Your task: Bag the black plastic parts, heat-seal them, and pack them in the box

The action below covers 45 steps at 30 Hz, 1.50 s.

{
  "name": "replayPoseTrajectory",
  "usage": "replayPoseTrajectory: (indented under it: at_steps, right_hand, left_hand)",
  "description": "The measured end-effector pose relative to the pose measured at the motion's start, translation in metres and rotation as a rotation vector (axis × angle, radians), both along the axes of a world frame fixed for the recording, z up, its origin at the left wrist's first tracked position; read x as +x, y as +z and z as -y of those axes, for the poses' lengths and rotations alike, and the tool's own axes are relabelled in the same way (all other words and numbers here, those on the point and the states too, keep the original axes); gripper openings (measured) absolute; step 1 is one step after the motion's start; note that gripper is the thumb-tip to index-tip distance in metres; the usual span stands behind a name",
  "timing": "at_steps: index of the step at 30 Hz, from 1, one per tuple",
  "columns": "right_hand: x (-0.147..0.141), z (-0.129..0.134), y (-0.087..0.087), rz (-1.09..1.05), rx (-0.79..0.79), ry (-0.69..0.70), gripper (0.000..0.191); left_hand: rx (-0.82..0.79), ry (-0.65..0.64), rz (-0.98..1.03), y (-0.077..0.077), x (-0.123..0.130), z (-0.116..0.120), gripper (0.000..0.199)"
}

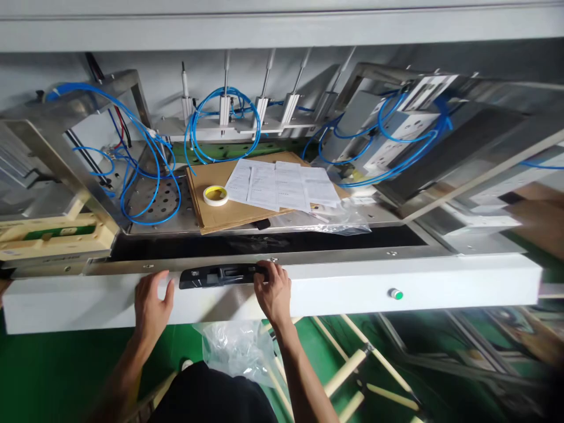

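Note:
A long black plastic trim panel point(220, 274), with cut-out openings like a car door's switch panel, lies along the front ledge of the white machine. My right hand point(274, 294) grips its right end, thumb in front and fingers over the top. Just left of the panel's other end, my left hand point(153, 302) rests at the ledge, thumb and fingers apart and holding nothing. A small gap separates the left thumb from the panel.
Behind the ledge runs a dark slot point(308, 239). Beyond it, cardboard point(205, 214) carries printed papers point(277, 185) and a tape roll point(215, 196). Blue air hoses point(154, 170) loop around metal fixtures. A green button point(398, 295) sits at right; a clear plastic bag point(233, 346) hangs below.

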State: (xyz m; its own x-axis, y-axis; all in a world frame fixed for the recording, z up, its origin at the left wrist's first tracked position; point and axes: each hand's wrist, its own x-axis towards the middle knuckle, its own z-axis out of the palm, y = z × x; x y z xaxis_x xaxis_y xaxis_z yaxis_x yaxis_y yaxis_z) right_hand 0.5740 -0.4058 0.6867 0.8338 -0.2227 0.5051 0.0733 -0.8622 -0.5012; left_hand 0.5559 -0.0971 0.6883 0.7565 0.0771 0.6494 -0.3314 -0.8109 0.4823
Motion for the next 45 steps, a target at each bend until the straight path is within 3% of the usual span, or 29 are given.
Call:
replayPoseTrajectory:
  at_steps: [3, 5, 7, 10, 13, 20, 22, 25, 27, 31, 36, 40, 45]
  right_hand:
    - [0.001, -0.002, -0.002, -0.005, -0.020, -0.023, 0.026]
    - [0.001, -0.003, -0.002, -0.005, -0.032, -0.035, 0.025]
    - [0.001, -0.004, -0.002, -0.002, -0.042, -0.044, 0.026]
    - [0.002, -0.004, -0.001, 0.003, -0.057, -0.041, 0.024]
    - [0.004, 0.000, 0.000, 0.014, -0.073, -0.038, 0.022]
    - [-0.011, 0.003, 0.014, 0.136, -0.099, -0.078, 0.027]
    - [-0.022, -0.006, 0.016, 0.191, -0.152, 0.027, 0.025]
    - [-0.033, -0.025, 0.013, 0.164, -0.309, 0.314, 0.033]
    - [-0.032, -0.035, 0.010, 0.106, -0.382, 0.400, 0.041]
    - [-0.022, -0.040, 0.009, 0.050, -0.383, 0.379, 0.048]
    - [-0.021, -0.037, 0.019, 0.019, -0.374, 0.407, 0.041]
    - [-0.022, -0.037, 0.029, -0.019, -0.369, 0.415, 0.033]
    - [-0.016, -0.039, 0.040, -0.080, -0.381, 0.398, 0.026]
  left_hand:
    - [0.214, -0.143, 0.143, 0.013, -0.028, 0.028, 0.037]
    - [0.364, -0.345, 0.108, 0.016, -0.040, 0.051, 0.051]
    - [0.489, -0.442, 0.029, 0.013, -0.038, 0.069, 0.058]
    - [0.568, -0.345, -0.053, -0.001, -0.017, 0.076, 0.062]
    - [0.604, -0.303, -0.080, -0.014, 0.005, 0.065, 0.062]
    - [0.636, -0.341, -0.064, -0.021, 0.020, 0.053, 0.045]
    - [0.653, -0.363, -0.076, -0.018, 0.021, 0.052, 0.044]
    - [0.669, -0.394, -0.095, -0.014, 0.024, 0.048, 0.043]
    - [0.669, -0.419, -0.105, -0.010, 0.027, 0.046, 0.042]
    - [0.644, -0.514, -0.130, 0.006, 0.033, 0.042, 0.039]
    - [0.502, -0.676, -0.254, 0.029, 0.036, 0.034, 0.047]
    - [0.430, -0.694, -0.344, 0.032, 0.040, 0.031, 0.034]
    - [0.443, -0.735, -0.311, 0.038, 0.048, 0.033, 0.020]
